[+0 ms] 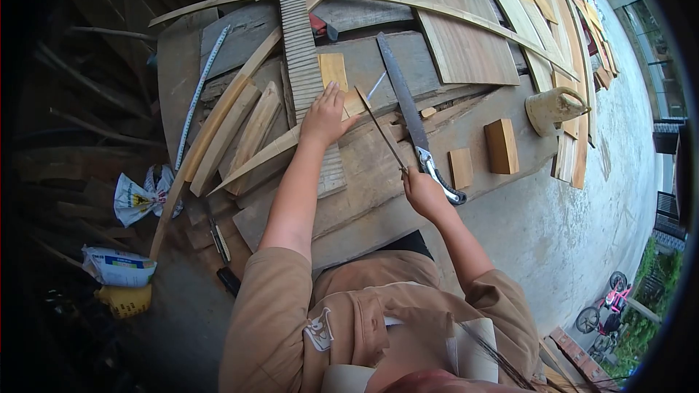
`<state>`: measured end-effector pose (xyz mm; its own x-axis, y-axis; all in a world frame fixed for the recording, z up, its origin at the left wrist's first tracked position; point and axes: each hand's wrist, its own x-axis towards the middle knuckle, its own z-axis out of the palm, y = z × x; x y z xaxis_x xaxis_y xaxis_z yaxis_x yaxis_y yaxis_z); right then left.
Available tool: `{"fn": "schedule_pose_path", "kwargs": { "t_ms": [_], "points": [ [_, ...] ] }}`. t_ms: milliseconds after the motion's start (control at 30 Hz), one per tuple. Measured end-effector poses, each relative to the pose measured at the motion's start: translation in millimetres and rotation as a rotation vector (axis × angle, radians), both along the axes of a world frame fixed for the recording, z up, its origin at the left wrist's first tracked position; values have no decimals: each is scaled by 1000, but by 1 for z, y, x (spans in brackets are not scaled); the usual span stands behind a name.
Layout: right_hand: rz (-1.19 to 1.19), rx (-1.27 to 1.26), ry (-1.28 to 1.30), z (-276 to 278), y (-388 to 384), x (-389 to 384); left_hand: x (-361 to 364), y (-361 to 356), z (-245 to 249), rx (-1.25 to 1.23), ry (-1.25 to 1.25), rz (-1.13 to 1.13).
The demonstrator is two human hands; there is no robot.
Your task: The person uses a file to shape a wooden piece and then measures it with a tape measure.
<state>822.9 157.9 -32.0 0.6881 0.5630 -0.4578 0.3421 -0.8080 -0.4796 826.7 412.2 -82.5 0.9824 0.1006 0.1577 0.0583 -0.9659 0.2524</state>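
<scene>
My left hand (324, 116) lies flat on a thin light wooden piece (353, 104), fingers forward and thumb out to the right. Under that wrist runs a long pointed wooden strip (266, 151), and a ridged wooden slat (298, 44) passes just left of the fingers. My right hand (424, 193) is closed around the near end of a slim dark metal file-like tool (380, 129); its far tip reaches the wooden piece. Just right of the tool lies a handsaw (400, 80) with a black and silver handle.
A small wooden block (501, 147) and a flat wooden piece (460, 168) sit right on the workbench (349, 207). Beyond them stands a cream plastic jug (547, 110). Wide boards (466, 29) lie at the back; a tape measure (202, 94) and curved strips (240, 87) lie left.
</scene>
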Motion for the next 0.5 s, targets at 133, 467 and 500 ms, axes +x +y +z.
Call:
{"fn": "schedule_pose_path", "kwargs": {
  "t_ms": [133,467,500],
  "points": [
    [12,77,-64,-19,68,48,1,-1,2,13,-21,11],
    [-24,46,-79,-21,20,11,1,-2,3,-2,-19,34],
    [-14,14,-65,-14,1,-1,2,-1,2,-4,-19,34]
  ]
}}
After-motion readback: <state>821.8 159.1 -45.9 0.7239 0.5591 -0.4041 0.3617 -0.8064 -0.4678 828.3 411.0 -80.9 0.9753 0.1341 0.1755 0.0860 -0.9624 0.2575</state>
